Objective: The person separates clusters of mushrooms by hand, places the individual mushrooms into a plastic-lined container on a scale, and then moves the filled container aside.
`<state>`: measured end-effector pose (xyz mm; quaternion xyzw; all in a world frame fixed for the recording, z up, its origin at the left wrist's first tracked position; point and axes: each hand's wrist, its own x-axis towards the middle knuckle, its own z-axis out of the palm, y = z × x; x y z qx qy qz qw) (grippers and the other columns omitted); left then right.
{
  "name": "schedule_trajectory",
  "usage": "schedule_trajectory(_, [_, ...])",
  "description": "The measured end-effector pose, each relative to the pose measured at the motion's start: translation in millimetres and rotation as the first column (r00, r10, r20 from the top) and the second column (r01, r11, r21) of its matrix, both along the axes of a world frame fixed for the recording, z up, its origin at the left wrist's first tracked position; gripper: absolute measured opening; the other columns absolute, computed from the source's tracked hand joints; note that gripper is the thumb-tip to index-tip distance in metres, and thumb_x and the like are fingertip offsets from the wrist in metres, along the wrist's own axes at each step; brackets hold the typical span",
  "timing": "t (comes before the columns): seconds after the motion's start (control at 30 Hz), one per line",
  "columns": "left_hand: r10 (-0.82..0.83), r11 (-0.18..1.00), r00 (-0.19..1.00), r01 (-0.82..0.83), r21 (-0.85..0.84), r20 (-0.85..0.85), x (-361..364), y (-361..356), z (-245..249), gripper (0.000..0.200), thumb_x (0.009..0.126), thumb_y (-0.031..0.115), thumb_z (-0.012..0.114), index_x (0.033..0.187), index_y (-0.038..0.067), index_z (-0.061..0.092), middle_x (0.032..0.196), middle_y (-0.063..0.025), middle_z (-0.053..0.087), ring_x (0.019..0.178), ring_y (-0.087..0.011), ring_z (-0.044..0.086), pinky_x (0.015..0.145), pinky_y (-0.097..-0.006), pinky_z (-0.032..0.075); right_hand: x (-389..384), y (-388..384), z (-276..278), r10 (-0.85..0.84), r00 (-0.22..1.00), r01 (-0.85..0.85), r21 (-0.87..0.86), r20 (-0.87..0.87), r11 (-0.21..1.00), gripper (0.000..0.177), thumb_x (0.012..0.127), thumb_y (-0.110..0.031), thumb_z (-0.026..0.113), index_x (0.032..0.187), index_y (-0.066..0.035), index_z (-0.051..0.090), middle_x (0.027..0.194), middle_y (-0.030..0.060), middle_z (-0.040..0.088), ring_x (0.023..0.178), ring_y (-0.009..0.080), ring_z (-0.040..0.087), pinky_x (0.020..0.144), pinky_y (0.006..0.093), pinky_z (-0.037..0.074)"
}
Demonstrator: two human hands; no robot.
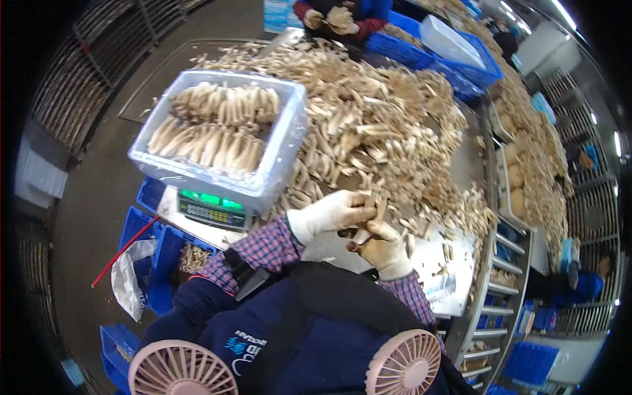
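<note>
My left hand, in a white glove with stained fingertips, is closed with its fingers pinching at a pale mushroom. Close against it, my right hand, gloved the same way, curls its fingers and thumb around that mushroom from the other side. A thin greyish strip shows between the fingertips; its kind is not clear. Just beyond both hands spreads a large heap of loose mushrooms with long pale stems. Below my hands lies the bare metal work surface.
To the left, a lined white foam box with two rows of mushrooms sits on a digital scale. Blue crates stand below it. A metal roller rack runs along the right. Across the table, a person's hands hold mushrooms.
</note>
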<state>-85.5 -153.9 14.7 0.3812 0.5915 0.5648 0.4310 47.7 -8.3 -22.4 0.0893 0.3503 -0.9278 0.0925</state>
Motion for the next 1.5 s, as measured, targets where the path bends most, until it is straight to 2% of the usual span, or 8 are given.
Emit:
schedule_trajectory(0.17, [0.354, 0.933, 0.737, -0.325, 0.158, -0.576, 10, -9, 4, 0.028, 0.092, 0.022, 0.069, 0.106, -0.002, 0.067, 0.093, -0.0130, 0.067, 0.081, -0.0187, 0.064, 0.074, -0.0312, 0.052, -4, -10, -15, -0.097, 0.932, 0.312, 0.640, -0.348, 0.703, 0.052, 0.099, -0.026, 0.052, 0.143, -0.002, 0.039, 0.131, 0.0105, 0.054, 0.117, 0.0214, 0.057, 0.103, 0.0342, 0.046])
schedule_trajectory(0.27, [0.441, 0.895, 0.848, -0.439, 0.076, -0.293, 0, -26, 42, 0.025, 0.091, 0.019, 0.066, 0.105, -0.002, 0.067, 0.093, -0.0131, 0.068, 0.081, -0.0216, 0.065, 0.073, -0.0332, 0.053, -12, -13, 12, -0.395, 0.915, 0.403, 0.175, -0.082, 0.898, 0.030, 0.097, -0.023, 0.055, 0.120, -0.005, 0.053, 0.118, 0.0076, 0.057, 0.102, 0.0160, 0.059, 0.088, 0.0283, 0.050])
schedule_trajectory(0.4, [0.793, 0.606, 0.574, -0.779, 0.162, -0.206, -49, -78, 100, 0.019, 0.086, 0.005, 0.060, 0.103, 0.000, 0.069, 0.089, -0.0113, 0.071, 0.076, -0.0148, 0.065, 0.066, -0.0298, 0.051, 7, 19, -33, -0.226, 0.953, 0.040, 0.655, 0.202, 0.754, 0.042, 0.093, -0.023, 0.059, 0.128, -0.001, 0.053, 0.110, 0.0062, 0.058, 0.086, 0.0097, 0.053, 0.073, 0.0232, 0.045])
schedule_trajectory(0.63, [-0.010, 0.423, 0.311, -0.860, -0.286, -0.950, -96, -146, 47, 0.058, 0.089, 0.040, 0.067, 0.133, 0.007, 0.053, 0.107, -0.0183, 0.069, 0.106, -0.0347, 0.066, 0.085, -0.0449, 0.052, 38, 37, -77, -0.139, 0.987, 0.014, 0.824, 0.079, 0.567, 0.059, 0.090, -0.015, 0.065, 0.142, 0.002, 0.044, 0.110, 0.0071, 0.061, 0.093, 0.0111, 0.056, 0.082, 0.0230, 0.047])
schedule_trajectory(1.03, [-0.149, 0.592, 0.261, -0.749, -0.298, -0.954, -81, -101, 93, 0.022, 0.084, 0.018, 0.070, 0.099, 0.003, 0.065, 0.098, -0.0179, 0.067, 0.093, -0.0352, 0.065, 0.082, -0.0453, 0.050, 6, 209, -63, -0.505, 0.863, 0.270, 0.818, 0.028, 0.507, 0.076, 0.086, -0.027, 0.072, 0.147, 0.002, 0.038, 0.135, 0.0187, 0.057, 0.124, 0.0245, 0.057, 0.107, 0.0328, 0.044])
schedule_trajectory(1.1, [0.165, 0.790, -0.154, -0.570, 0.225, -0.974, -71, -43, 102, 0.028, 0.083, 0.022, 0.071, 0.103, 0.004, 0.067, 0.102, -0.0175, 0.068, 0.096, -0.0342, 0.066, 0.085, -0.0432, 0.052, -17, 201, -39, -0.439, 0.893, 0.079, 0.923, 0.102, 0.376, 0.083, 0.083, -0.027, 0.076, 0.151, -0.004, 0.035, 0.145, 0.0199, 0.047, 0.135, 0.0273, 0.047, 0.116, 0.0382, 0.035])
schedule_trajectory(1.23, [-0.016, 0.966, 0.291, -0.244, -0.090, -0.957, -53, 79, 59, 0.041, 0.079, 0.020, 0.073, 0.116, 0.005, 0.064, 0.120, -0.0188, 0.065, 0.115, -0.0337, 0.060, 0.100, -0.0450, 0.046, -58, 199, -53, -0.474, 0.864, -0.133, 0.985, 0.169, 0.108, 0.092, 0.077, -0.046, 0.079, 0.153, -0.019, 0.035, 0.160, 0.0197, 0.021, 0.147, 0.0369, 0.027, 0.118, 0.0470, 0.028])
schedule_trajectory(1.5, [-0.282, 0.936, 0.392, -0.086, -0.340, -0.876, -80, 247, -78, 0.054, 0.080, 0.020, 0.069, 0.130, 0.008, 0.054, 0.134, -0.0210, 0.054, 0.129, -0.0401, 0.046, 0.109, -0.0503, 0.036, -82, 191, -70, -0.564, 0.804, -0.182, 0.981, 0.187, 0.067, 0.063, 0.083, -0.024, 0.065, 0.143, -0.014, 0.048, 0.140, 0.0226, 0.046, 0.129, 0.0377, 0.050, 0.107, 0.0414, 0.043])
